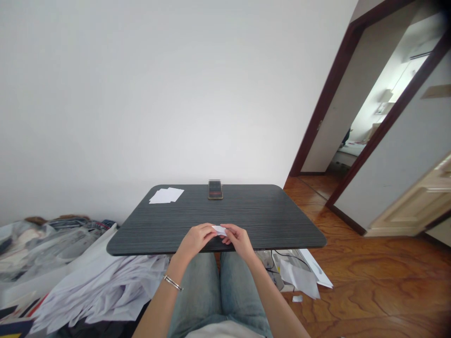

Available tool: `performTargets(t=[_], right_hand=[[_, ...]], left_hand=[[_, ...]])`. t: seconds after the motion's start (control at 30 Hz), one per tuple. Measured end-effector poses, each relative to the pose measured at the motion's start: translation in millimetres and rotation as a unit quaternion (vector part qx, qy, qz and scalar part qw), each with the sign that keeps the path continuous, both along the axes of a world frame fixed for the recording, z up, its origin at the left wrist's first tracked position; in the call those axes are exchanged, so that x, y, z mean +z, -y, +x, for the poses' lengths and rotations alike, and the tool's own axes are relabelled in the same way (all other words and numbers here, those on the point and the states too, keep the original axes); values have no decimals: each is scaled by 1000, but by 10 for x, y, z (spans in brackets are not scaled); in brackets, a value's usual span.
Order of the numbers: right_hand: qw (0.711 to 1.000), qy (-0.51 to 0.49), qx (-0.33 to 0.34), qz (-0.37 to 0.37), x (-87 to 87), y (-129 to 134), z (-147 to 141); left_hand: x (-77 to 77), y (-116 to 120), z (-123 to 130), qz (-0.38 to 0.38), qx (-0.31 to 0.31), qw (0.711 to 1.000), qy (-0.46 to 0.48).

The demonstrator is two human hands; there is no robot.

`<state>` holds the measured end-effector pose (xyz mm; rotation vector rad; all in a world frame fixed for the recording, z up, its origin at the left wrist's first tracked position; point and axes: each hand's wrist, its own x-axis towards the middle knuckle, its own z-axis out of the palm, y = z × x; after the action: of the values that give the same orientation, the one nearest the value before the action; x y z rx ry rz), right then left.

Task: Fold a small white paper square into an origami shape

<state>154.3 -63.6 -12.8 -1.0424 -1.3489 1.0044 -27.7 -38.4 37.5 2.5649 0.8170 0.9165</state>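
Note:
A small folded piece of white paper is held between both hands, just above the front part of the dark table. My left hand pinches its left end between thumb and fingers. At the right end, my right hand grips it the same way, the other fingers curled beneath. How the paper is folded is too small to make out. Several flat white sheets lie overlapping at the table's back left.
Against the wall at the table's back edge stands a phone. White cloth or paper is heaped at the lower left beside other piled items. Papers and cables lie on the wooden floor below the right side. A doorway opens at the right.

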Motion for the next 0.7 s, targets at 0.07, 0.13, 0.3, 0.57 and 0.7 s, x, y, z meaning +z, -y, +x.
performTargets(t=[0.07, 0.13, 0.3, 0.57, 0.7], right_hand=[[1000, 12, 3, 12, -8, 11, -2], [1000, 16, 3, 11, -7, 17, -6], [1000, -16, -5, -8, 15, -2, -4], [1000, 11, -2, -15, 24, 3, 4], [999, 32, -10, -8, 23, 13, -6]], left_hand=[[-2, 3, 6, -5, 9, 1000, 21], [-15, 0, 16, -8, 17, 999, 37], [-35, -5, 47, -8, 28, 998, 50], [-9, 46, 78, 6, 16, 999, -32], [-57, 76, 86, 6, 41, 999, -32]])
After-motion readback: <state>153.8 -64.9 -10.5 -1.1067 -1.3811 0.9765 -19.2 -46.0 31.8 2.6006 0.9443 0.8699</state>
